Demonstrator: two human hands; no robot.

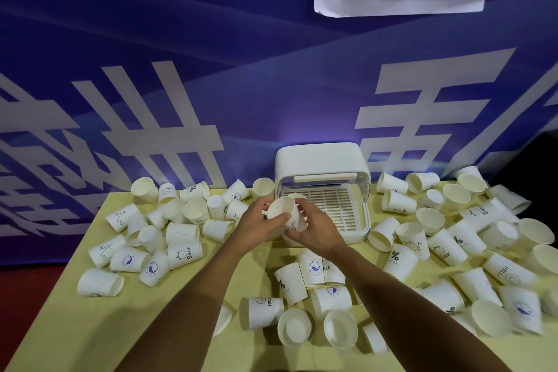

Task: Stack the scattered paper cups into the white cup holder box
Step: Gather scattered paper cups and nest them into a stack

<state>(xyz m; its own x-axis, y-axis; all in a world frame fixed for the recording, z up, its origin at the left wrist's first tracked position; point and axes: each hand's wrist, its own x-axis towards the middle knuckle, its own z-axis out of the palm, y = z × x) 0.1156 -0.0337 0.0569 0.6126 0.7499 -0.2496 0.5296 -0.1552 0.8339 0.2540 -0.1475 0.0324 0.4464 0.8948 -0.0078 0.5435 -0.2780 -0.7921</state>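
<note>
My left hand [256,222] and right hand [315,231] are each gripping a white paper cup [280,209], nesting them; next, probably, into the white plastic box [320,160].

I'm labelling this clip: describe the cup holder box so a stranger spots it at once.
Find the yellow table before the blue banner. At its far middle stands the cup holder box. Unlike the paper cups around it, it is boxy, with rounded lid and slatted tray.

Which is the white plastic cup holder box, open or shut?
Open: the white plastic cup holder box has its lid raised, showing the slatted tray inside.
</note>
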